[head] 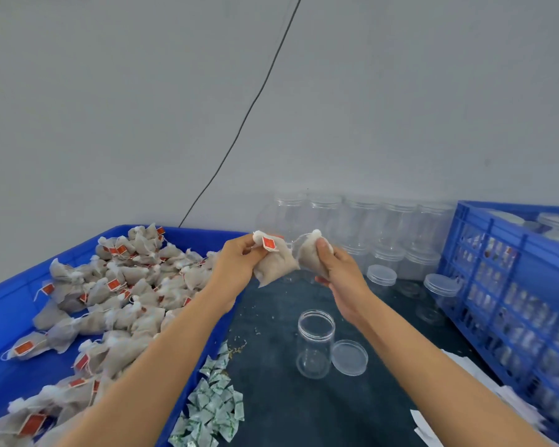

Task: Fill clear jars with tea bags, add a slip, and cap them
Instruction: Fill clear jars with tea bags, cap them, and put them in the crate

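My left hand pinches a grey tea bag with a red tag, held up above the dark table. My right hand grips a second tea bag right beside it; a thin string runs between the two bags. Below them an open clear jar stands upright on the table, and its clear lid lies flat against the jar's right side. A blue tray on the left holds several tea bags. White paper slips lie at the lower right.
Small green-and-white sachets are piled by the tray's right edge. Empty clear jars line the back wall, and capped jars stand in front of them. A blue crate with filled jars stands at the right. A black cable hangs on the wall.
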